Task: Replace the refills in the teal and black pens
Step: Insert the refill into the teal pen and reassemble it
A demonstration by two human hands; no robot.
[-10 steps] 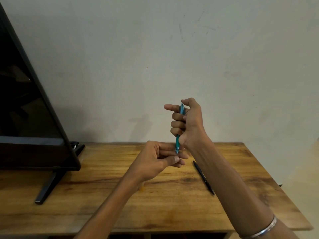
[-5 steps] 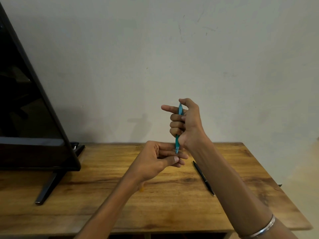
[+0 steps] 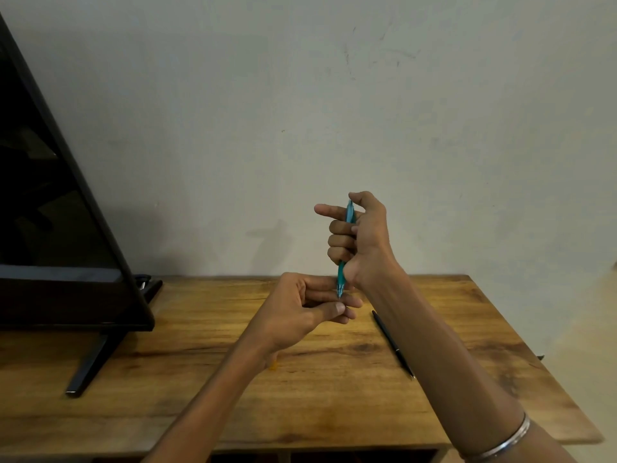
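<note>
My right hand (image 3: 362,235) grips the teal pen (image 3: 349,213) upright above the table's back edge, fingers curled round the barrel and the thumb over its top end. The pen's tip (image 3: 340,294) points down into my left hand (image 3: 309,309), whose thumb and fingertips meet right at the tip and seem to pinch it. The black pen (image 3: 392,342) lies slantwise on the wooden table (image 3: 334,402), just right of my left hand and partly behind my right forearm. No loose refill shows.
A black TV screen (image 3: 50,228) on a slanted foot (image 3: 90,362) stands at the table's left. The wall rises directly behind the table. The table's right edge (image 3: 534,362) and front edge are close by.
My right hand and the teal pen have drifted slightly to the left. My left hand and the black pen have stayed in place.
</note>
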